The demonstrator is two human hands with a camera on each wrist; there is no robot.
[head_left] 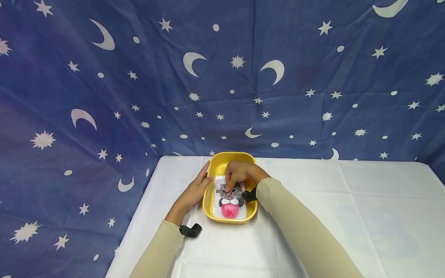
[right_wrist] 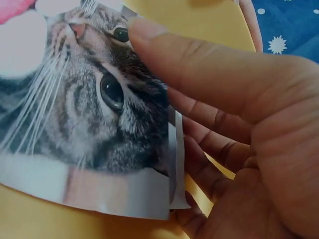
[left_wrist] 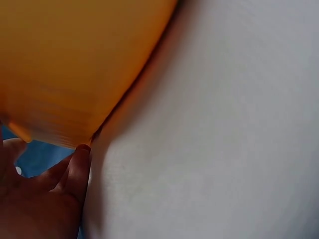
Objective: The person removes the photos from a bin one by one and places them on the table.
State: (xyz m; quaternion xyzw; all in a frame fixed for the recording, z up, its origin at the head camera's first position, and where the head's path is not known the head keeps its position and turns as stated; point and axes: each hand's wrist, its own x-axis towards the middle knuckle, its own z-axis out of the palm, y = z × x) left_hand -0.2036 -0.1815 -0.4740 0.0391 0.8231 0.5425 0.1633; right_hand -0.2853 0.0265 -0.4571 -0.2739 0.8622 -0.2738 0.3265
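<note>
A yellow rectangular bin (head_left: 229, 221) stands on the white-covered table, with a cat photo (head_left: 233, 192) inside it. My right hand (head_left: 240, 173) reaches into the bin and pinches the photo's edge; in the right wrist view the thumb (right_wrist: 194, 64) lies on the printed face and the other fingers are behind. Another sheet (right_wrist: 178, 159) shows behind that edge. A pink fuzzy round shape (head_left: 230, 211) and white rounds appear below the cat's face. My left hand (head_left: 194, 191) rests against the bin's left side, fingers fairly straight along the outer wall, thumb at the rim.
The white cloth (head_left: 313, 216) spreads across the table, mostly to the right of the bin. Behind the bin, close to its far end, hangs a blue curtain (head_left: 236, 100) with moons and stars; it continues along the left side. Black bands (head_left: 190, 230) sit on both wrists.
</note>
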